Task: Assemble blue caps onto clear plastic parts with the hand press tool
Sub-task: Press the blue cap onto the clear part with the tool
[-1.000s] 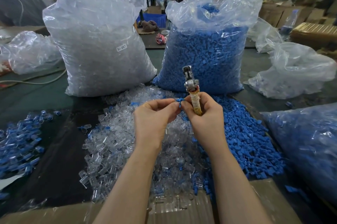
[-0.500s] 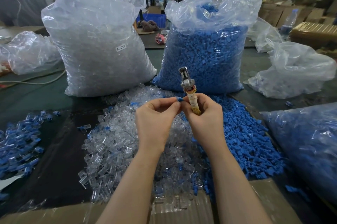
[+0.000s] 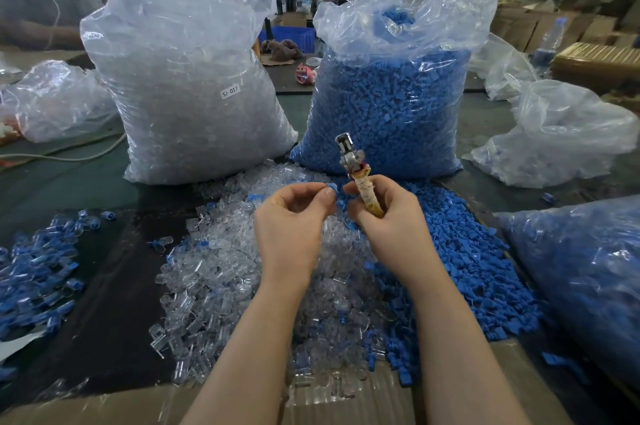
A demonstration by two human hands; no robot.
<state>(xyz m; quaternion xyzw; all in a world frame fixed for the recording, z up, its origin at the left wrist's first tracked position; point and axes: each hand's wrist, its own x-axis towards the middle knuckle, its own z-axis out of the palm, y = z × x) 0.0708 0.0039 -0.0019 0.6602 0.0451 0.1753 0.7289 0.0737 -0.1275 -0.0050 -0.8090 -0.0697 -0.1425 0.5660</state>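
A: Item one, the hands?
B: Left hand [image 3: 291, 220], fingers curled, thumb and forefinger pinching a small blue cap [image 3: 333, 188] at the fingertips. Right hand [image 3: 388, 216], fingers wrapped round the wrapped handle of the hand press tool [image 3: 356, 171]; the tool stands nearly upright, metal head tilted slightly left, above the fist. The two hands sit close together, the cap just beside the tool's handle.

A: Whether a clear part is on the cap?
B: Cannot tell; too small and partly hidden by the fingers.

A: Item two, loose stock on the table [image 3: 86, 182]?
B: Heap of clear plastic parts [image 3: 214, 268], middle of the table, running under both forearms toward the near edge. Heap of loose blue caps [image 3: 478, 268], touching the clear heap on its right side. Pile of assembled pieces [image 3: 34, 272], clear with blue ends, at the left edge, apart from the clear heap.

A: Item three, bagged stock?
B: Bag of clear parts [image 3: 187, 85], label reading SJ-017, standing behind the clear heap. Bag of blue caps [image 3: 391, 95], standing just beside it on the right, top open. Third bag with blue contents [image 3: 588, 279] at the right edge. Slack, mostly empty clear bags [image 3: 561, 133] toward the far right corner, another [image 3: 59, 102] at far left.

A: Near edge?
B: Cardboard sheet [image 3: 104, 407], under the near end of the clear heap.
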